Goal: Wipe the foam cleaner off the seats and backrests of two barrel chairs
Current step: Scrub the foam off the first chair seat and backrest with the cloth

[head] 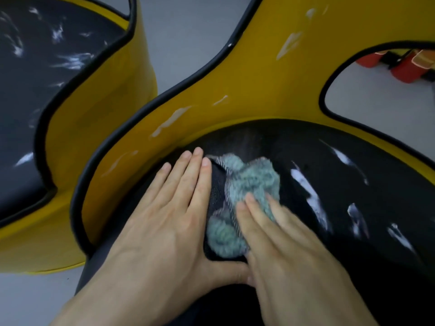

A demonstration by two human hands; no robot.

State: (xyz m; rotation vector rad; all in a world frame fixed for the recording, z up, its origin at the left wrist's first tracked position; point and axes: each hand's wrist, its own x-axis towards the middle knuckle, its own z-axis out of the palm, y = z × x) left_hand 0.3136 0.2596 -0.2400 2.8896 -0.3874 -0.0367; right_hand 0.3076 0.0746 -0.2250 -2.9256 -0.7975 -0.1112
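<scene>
Two yellow barrel chairs with black trim stand side by side. The nearer chair's black seat (329,161) carries white foam streaks (308,187) on its right half. Its yellow backrest (247,74) shows foam smears (174,118). A crumpled grey-green cloth (247,184) lies on that seat. My right hand (277,243) presses flat on the cloth with straight fingers. My left hand (169,212) rests flat on the seat just left of the cloth, fingers straight. The second chair's black seat (47,74) at the upper left is streaked with foam.
Grey floor (183,31) shows between the chairs and through the backrest cut-out (376,95). Red and black objects (404,64) sit on the floor beyond the cut-out at the upper right.
</scene>
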